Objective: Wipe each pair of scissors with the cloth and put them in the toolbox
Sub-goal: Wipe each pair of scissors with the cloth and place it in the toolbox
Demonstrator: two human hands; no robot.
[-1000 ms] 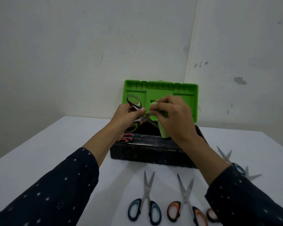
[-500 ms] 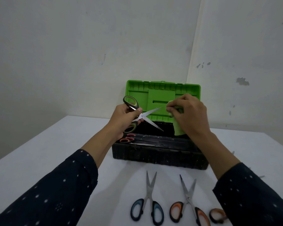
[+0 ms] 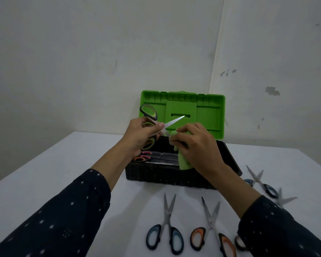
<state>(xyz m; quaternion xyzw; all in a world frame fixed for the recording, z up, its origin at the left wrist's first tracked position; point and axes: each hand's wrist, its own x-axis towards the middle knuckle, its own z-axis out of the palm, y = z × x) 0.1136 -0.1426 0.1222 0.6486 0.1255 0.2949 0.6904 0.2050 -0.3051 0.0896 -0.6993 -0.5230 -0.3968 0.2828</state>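
**Q:** What is the setting?

**A:** A white worktop [image 3: 44, 173] fills the corner of a room with bare, scuffed pale walls [image 3: 82, 52]. On it stands a black toolbox [image 3: 174, 176] with its green lid [image 3: 208, 115] raised. Stored scissors [image 3: 152, 157] with pink and orange handles lie inside it. In front of the toolbox lie blue-handled scissors [image 3: 167, 229] and orange-handled scissors [image 3: 213, 232], blades apart. Dark-handled scissors [image 3: 258, 178] lie to its right.

**Q:** What differs from half a second ago?

**A:** The right hand [image 3: 196, 143], then out by the blade tips, has come back close to the left hand [image 3: 139, 134]. The green cloth [image 3: 183, 160] now covers the lower blade near the pivot. The upper blade is bare.

**Q:** And the fingers?

**A:** Above the toolbox, the left fingers [image 3: 156, 127] curl round the handles of the green-handled scissors [image 3: 149, 113], whose blades are spread. The right fingers [image 3: 182, 130] are closed on the cloth, pinching it round the lower blade. The rest of the cloth hangs over the open toolbox.
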